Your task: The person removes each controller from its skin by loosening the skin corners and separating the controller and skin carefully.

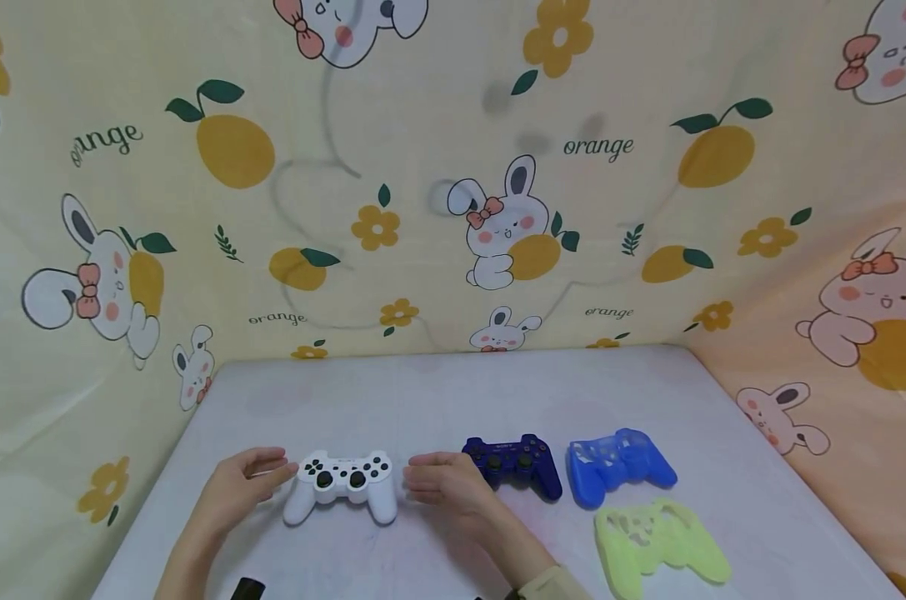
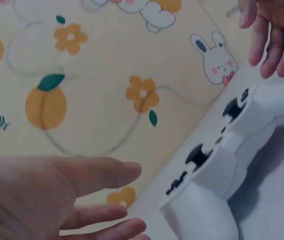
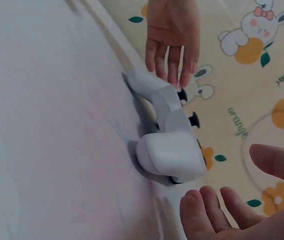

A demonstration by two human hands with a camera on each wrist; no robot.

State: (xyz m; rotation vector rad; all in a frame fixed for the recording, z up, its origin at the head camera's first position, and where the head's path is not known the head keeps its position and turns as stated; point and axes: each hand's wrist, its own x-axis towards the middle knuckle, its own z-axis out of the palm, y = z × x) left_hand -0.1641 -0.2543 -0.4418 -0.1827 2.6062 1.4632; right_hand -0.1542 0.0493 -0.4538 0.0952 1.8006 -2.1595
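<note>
A white game controller lies on the table between my two hands, its sticks facing up. My left hand is at its left side, fingers extended, the tips close to the left grip. On the other side my right hand has straight fingers pointing at the controller, a small gap between. In the left wrist view the left thumb and fingers are apart from the controller. The right wrist view shows the right fingers relaxed below the controller, holding nothing.
A dark blue controller lies just beyond the right hand. Farther right are a blue silicone controller cover and a yellow-green one. A small black object shows at the front edge. Printed cloth hangs behind the table.
</note>
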